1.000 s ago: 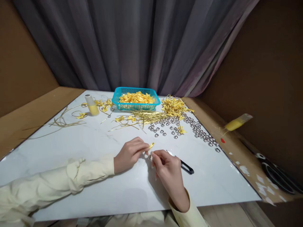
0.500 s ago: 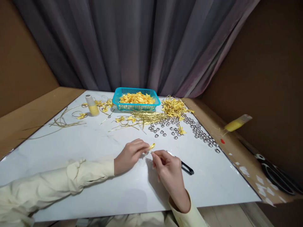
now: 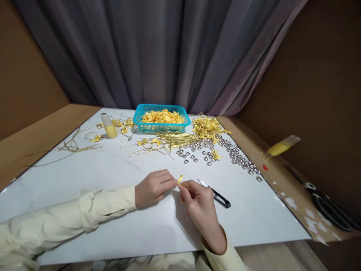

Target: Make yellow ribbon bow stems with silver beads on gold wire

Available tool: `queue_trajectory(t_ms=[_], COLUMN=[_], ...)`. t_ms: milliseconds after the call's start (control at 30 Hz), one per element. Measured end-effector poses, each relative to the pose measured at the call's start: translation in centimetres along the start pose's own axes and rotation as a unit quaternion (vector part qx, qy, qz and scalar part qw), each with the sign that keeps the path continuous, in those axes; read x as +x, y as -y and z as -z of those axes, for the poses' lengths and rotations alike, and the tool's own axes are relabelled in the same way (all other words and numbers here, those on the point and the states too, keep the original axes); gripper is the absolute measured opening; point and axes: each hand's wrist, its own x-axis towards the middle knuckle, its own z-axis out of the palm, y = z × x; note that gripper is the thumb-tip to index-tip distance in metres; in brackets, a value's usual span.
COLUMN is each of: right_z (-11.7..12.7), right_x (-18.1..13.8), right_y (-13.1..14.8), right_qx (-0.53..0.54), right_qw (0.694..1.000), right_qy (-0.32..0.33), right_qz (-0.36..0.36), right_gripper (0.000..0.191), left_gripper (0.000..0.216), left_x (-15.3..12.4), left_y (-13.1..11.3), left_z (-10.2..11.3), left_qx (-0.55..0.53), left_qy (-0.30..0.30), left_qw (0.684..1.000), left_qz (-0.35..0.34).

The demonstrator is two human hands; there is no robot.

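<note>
Over the middle of the white tabletop, a small yellow ribbon piece [image 3: 180,178], likely a bow, stands up between my fingertips. My left hand [image 3: 155,189] reaches in from the left, its fingers closed on the ribbon's left side. From the right, my right hand [image 3: 199,200] pinches at the ribbon's lower end with thumb and forefinger. The fingers cover most of the ribbon. Just beyond my right hand lie black-handled thread snips [image 3: 220,197], blades pointing away to the left.
A blue basket [image 3: 162,105] of yellow bows stands at the back. Before it lie gold wire ties [image 3: 175,140], a pile of bows [image 3: 207,126] and scattered silver rings [image 3: 238,156]. A glue bottle [image 3: 109,126] stands left; scissors [image 3: 328,209] lie on cardboard at right.
My right fingertips have moved slightly left, meeting my left fingertips at the ribbon. The ribbon has turned more upright. More of the snips' blades shows now.
</note>
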Motion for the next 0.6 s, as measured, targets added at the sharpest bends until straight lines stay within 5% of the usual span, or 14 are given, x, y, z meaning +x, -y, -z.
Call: queue_trajectory(t_ms=[600], right_z=[0.13], right_x=[0.2], right_y=[0.36], right_qx=[0.096], right_qw=[0.994], right_qy=[-0.015], right_qz=[0.046], right_gripper=[0.013], left_gripper=[0.021], left_x=[0.46], left_y=[-0.63], left_z=[-0.12], left_qx=[-0.039], left_qy=[-0.078], left_qw=[0.989], left_qz=[0.119])
